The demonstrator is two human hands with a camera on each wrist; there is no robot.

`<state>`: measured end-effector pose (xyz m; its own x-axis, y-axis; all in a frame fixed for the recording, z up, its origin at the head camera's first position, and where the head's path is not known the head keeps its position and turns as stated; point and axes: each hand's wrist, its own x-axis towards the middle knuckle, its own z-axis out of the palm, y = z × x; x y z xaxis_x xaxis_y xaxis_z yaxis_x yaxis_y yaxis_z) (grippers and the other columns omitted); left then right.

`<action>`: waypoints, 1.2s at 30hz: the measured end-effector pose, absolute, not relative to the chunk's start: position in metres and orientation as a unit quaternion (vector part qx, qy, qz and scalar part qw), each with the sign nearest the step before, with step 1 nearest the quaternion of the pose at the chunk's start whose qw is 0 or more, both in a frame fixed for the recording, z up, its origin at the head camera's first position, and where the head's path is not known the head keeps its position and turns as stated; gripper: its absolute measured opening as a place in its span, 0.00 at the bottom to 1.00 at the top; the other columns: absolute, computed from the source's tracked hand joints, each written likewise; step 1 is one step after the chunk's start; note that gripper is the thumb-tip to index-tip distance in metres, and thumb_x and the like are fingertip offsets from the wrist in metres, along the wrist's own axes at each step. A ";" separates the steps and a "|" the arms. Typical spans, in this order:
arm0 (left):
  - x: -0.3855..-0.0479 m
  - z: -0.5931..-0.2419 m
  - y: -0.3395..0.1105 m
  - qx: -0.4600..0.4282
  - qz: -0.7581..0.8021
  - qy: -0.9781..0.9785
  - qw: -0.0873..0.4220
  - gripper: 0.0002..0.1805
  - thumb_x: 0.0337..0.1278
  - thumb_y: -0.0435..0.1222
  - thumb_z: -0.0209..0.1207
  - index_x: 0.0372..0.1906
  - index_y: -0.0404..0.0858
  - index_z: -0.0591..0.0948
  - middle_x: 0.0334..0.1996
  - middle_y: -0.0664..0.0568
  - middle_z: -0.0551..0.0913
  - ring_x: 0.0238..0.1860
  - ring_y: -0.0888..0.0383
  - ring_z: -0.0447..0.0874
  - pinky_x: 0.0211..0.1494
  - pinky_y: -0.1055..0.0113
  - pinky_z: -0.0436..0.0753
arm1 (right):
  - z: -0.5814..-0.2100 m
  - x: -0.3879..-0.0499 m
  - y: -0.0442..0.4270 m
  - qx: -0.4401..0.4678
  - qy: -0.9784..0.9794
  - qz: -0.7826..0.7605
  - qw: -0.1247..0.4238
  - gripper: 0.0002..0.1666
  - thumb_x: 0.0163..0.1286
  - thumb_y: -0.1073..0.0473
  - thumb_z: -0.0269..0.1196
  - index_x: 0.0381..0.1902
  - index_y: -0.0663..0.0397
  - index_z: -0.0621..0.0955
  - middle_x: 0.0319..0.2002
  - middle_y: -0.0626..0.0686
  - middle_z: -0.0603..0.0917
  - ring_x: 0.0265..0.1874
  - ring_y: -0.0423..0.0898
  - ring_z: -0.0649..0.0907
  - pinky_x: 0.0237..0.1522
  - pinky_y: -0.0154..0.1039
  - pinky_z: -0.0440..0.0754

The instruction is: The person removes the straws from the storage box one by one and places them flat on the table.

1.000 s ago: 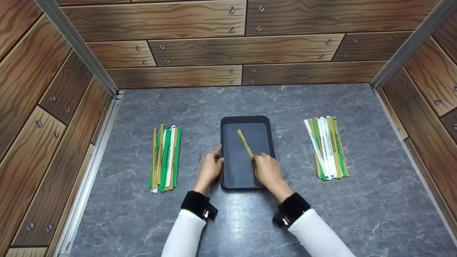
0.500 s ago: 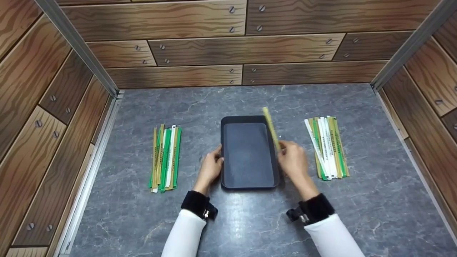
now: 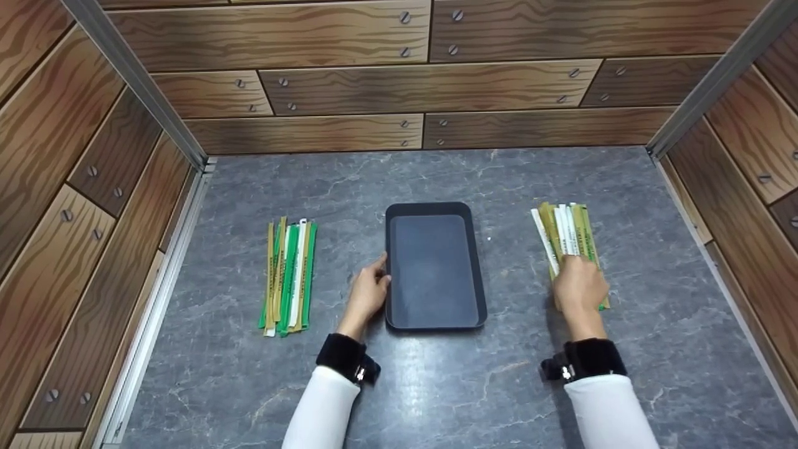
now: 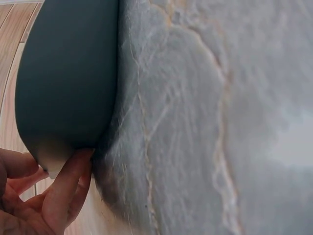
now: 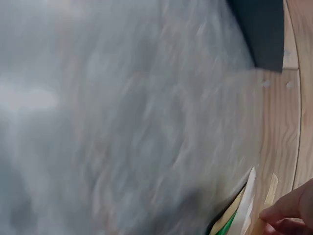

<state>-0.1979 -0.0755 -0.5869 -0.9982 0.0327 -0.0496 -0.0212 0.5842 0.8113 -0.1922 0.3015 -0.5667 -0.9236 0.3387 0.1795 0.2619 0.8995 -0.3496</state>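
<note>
A dark grey rectangular tray [image 3: 436, 274] lies on the table's middle. At its left long side rests my left hand [image 3: 366, 293], thumb and fingers against the wall; in the left wrist view its fingers [image 4: 66, 188] touch the tray's dark outer wall [image 4: 68, 73]. My right hand [image 3: 581, 287] is over the right bundle of slim paper packets [image 3: 565, 229], coloured yellow, green and white, and hides their lower part. Seen from the right wrist, its fingers [image 5: 286, 205] pinch a yellow stick packet [image 5: 272, 191] beside the other packets [image 5: 244, 200].
To the tray's left lies a second bundle of slim packets [image 3: 288, 277] in green, yellow and white. The grey marble-patterned table [image 3: 424, 399] is bounded by wood-patterned panels [image 3: 349, 131] at the back and sides.
My right hand has moved right from above the tray to the right bundle, carrying the yellow stick packet. My left hand and the tray have stayed put.
</note>
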 end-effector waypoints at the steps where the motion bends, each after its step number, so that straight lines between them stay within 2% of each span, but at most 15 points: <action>1: -0.198 -0.587 -0.075 0.003 0.457 0.889 0.029 0.29 0.64 0.28 0.58 0.70 0.39 0.70 0.44 0.40 0.86 0.46 0.47 0.84 0.55 0.53 0.79 | -0.568 -0.192 0.305 -0.156 -0.969 0.159 0.111 0.09 0.67 0.66 0.57 0.29 0.66 0.80 0.30 0.73 0.80 0.26 0.73 0.80 0.19 0.65 0.73; 9: -0.198 -0.587 -0.074 -0.001 0.458 0.888 0.038 0.29 0.64 0.28 0.58 0.70 0.39 0.70 0.47 0.40 0.85 0.48 0.47 0.84 0.54 0.54 0.79 | -0.572 -0.191 0.312 -0.168 -0.969 0.172 0.059 0.09 0.68 0.66 0.56 0.33 0.66 0.82 0.34 0.75 0.80 0.31 0.74 0.80 0.23 0.66 0.76; 16: -0.197 -0.586 -0.074 0.005 0.461 0.887 0.035 0.29 0.65 0.28 0.58 0.70 0.38 0.70 0.48 0.39 0.84 0.48 0.47 0.83 0.54 0.54 0.79 | -0.574 -0.188 0.309 -0.138 -0.971 0.185 0.057 0.13 0.67 0.69 0.56 0.21 0.61 0.79 0.23 0.66 0.79 0.19 0.62 0.79 0.13 0.51 0.70; 18: -0.197 -0.586 -0.074 0.008 0.461 0.887 0.032 0.28 0.64 0.28 0.58 0.70 0.37 0.70 0.47 0.39 0.85 0.47 0.47 0.84 0.53 0.54 0.80 | -0.574 -0.188 0.308 -0.140 -0.970 0.191 0.057 0.12 0.69 0.66 0.56 0.26 0.63 0.81 0.25 0.68 0.80 0.19 0.62 0.80 0.12 0.51 0.70; 20: -0.196 -0.586 -0.074 0.010 0.463 0.886 0.030 0.28 0.64 0.28 0.58 0.69 0.37 0.71 0.46 0.39 0.85 0.46 0.48 0.84 0.52 0.54 0.80 | -0.573 -0.188 0.306 -0.147 -0.968 0.196 0.058 0.12 0.70 0.64 0.56 0.35 0.66 0.84 0.31 0.71 0.82 0.21 0.64 0.81 0.13 0.53 0.72; 24: -0.197 -0.586 -0.075 0.013 0.460 0.888 0.024 0.28 0.64 0.28 0.58 0.69 0.36 0.71 0.46 0.38 0.85 0.46 0.47 0.84 0.53 0.53 0.80 | -0.570 -0.188 0.302 -0.149 -0.965 0.202 0.071 0.17 0.70 0.63 0.56 0.51 0.67 0.83 0.41 0.73 0.82 0.28 0.66 0.83 0.18 0.57 0.76; 31: -0.198 -0.586 -0.077 0.018 0.456 0.889 0.025 0.28 0.64 0.28 0.59 0.68 0.35 0.72 0.41 0.41 0.86 0.42 0.48 0.84 0.50 0.53 0.80 | -0.567 -0.190 0.290 -0.059 -0.961 0.231 0.138 0.15 0.67 0.64 0.61 0.48 0.68 0.84 0.40 0.67 0.83 0.36 0.63 0.83 0.30 0.58 0.80; 36: -0.201 -0.583 -0.079 0.018 0.458 0.889 0.023 0.24 0.67 0.34 0.59 0.66 0.34 0.74 0.44 0.40 0.85 0.48 0.46 0.83 0.56 0.52 0.77 | -0.563 -0.193 0.278 -0.003 -0.961 0.231 0.155 0.14 0.70 0.62 0.61 0.48 0.66 0.84 0.41 0.64 0.82 0.36 0.60 0.83 0.30 0.56 0.81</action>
